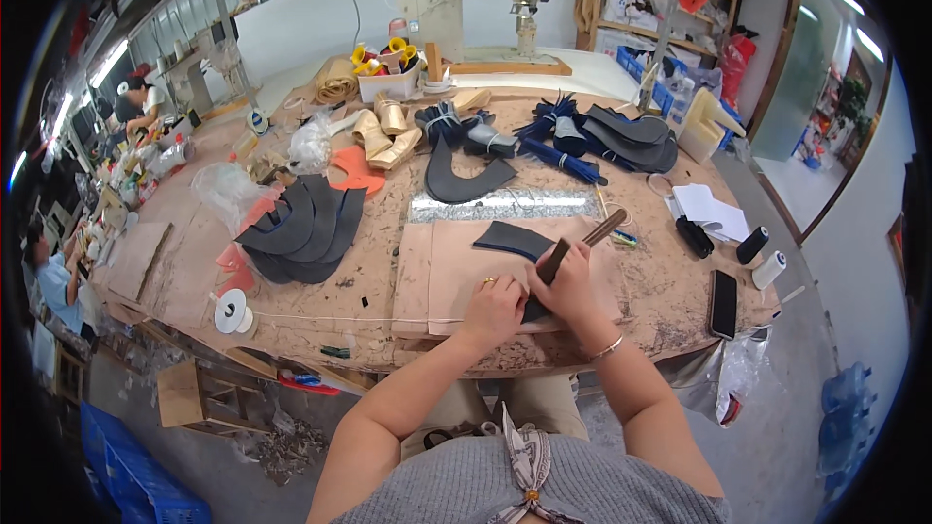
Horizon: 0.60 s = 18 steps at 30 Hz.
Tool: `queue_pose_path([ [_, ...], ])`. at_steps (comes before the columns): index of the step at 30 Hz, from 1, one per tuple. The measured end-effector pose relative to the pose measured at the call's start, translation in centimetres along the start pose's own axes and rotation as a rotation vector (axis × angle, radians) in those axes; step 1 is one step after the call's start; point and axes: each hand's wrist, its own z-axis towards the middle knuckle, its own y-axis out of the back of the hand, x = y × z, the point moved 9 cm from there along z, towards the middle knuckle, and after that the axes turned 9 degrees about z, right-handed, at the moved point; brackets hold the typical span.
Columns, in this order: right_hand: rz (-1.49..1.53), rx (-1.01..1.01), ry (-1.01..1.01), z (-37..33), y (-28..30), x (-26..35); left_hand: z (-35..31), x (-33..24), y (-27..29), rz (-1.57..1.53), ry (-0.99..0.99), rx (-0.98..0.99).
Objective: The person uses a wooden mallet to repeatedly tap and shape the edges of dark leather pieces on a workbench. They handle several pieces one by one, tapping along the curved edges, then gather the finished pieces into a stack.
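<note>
On the board in front of me lies a dark grey curved shoe-upper piece (515,239) with a bluish edge. My left hand (497,305) rests on its near part, fingers bent and pressed together at its edge, hiding some of it. My right hand (571,289) is closed around a tool that looks like a hammer (606,224). Its brown handle sticks out to the upper right, and a dark flat part points down at the piece, beside my left fingers. The pale cutting board (442,262) lies under both hands.
Stacked dark curved pieces (309,231) lie at left. Bundled dark pieces (553,131) and golden shoe forms (390,147) lie beyond. A white thread spool (233,312), a phone (722,305) and thread cones (769,270) sit near the edges. A sewing machine (466,10) stands behind.
</note>
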Motion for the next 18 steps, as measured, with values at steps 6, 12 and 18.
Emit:
queue_pose_path([
  [6, -0.138, -0.212, 0.063, 2.2, 3.3, 2.5, -0.2, 0.2, -0.4, 0.038, 0.073, -0.003],
  [12, -0.031, -0.128, -0.165, -0.7, 1.0, -2.6, -0.3, -0.8, 0.3, 0.038, 0.084, -0.05],
  [18, -0.074, -0.141, -0.085, -0.5, 1.1, -0.6, -6.6, 1.2, 6.5, 0.123, -0.034, -0.108],
])
